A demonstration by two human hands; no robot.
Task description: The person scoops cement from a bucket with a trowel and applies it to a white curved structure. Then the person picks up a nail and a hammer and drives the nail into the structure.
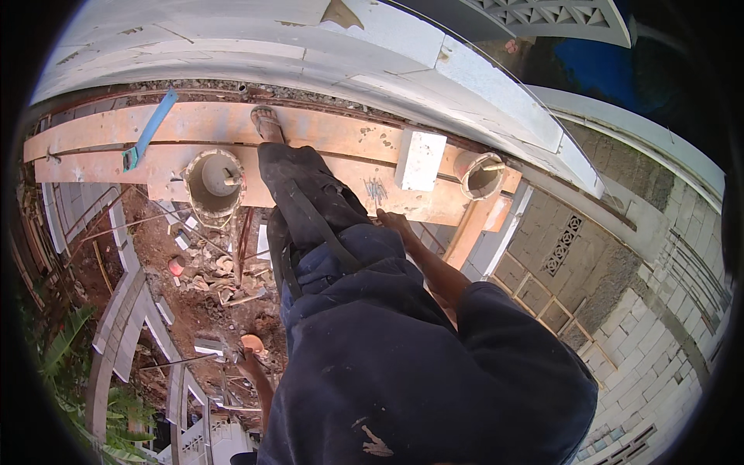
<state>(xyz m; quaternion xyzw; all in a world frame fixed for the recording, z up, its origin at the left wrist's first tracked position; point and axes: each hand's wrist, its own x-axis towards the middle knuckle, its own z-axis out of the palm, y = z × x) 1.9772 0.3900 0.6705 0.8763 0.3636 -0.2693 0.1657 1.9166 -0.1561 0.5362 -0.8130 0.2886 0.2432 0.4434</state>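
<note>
My right hand [394, 222] hangs beside my thigh, just off the near edge of the wooden planks [325, 136]; it looks open, with nothing visible in it. My left hand [250, 367] is low on the left, over the ground below. Its fingers look curled at the end of a thin rod, beside something greyish too small to name. A mortar-caked bucket [191, 186] with a tool in it stands left of my leg. Another bucket [465, 177], also holding a tool, stands to the right, next to a white block [421, 160] on the planks.
A blue spirit level [152, 128] lies across the planks at left. My sandalled foot [267, 124] is on the planks, close to a white block wall [372, 54]. Rubble [225, 283] and reddish soil lie well below. An unfinished block wall [651, 349] rises at right.
</note>
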